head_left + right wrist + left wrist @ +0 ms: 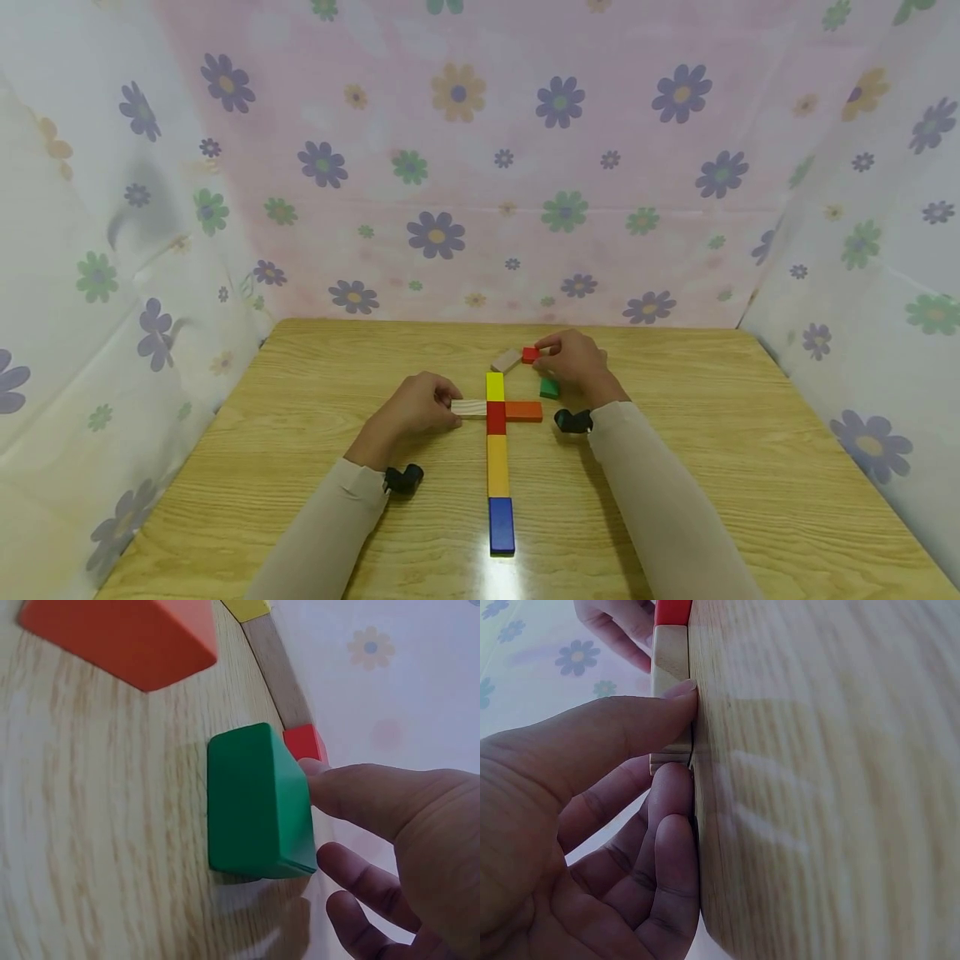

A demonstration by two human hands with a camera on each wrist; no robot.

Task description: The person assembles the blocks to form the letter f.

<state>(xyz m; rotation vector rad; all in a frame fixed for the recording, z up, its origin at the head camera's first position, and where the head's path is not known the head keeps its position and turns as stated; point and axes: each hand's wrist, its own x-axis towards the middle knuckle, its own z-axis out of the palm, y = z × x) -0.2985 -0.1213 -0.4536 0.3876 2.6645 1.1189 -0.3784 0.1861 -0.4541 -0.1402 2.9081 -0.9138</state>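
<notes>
My left hand [420, 407] pinches the outer end of a plain wooden block [470, 407], thumb on one side and fingers on the other. That block lies flat against the red middle block [496, 418] of a cross-shaped row. An orange block [523, 412] forms the opposite arm; a yellow block [495, 386] lies above, and an amber block [498, 467] and blue block [502, 526] below. Farther back, my right hand [573, 360] pinches a small red block [530, 356] at its edges. The right wrist view shows the thumb against this red block [304, 740].
A green block [549, 388] sits just in front of my right hand. Another plain wooden block [506, 360] lies slanted between the yellow block and the small red one. Flowered cloth [480, 167] hangs behind the wooden table [337, 350] and along both sides.
</notes>
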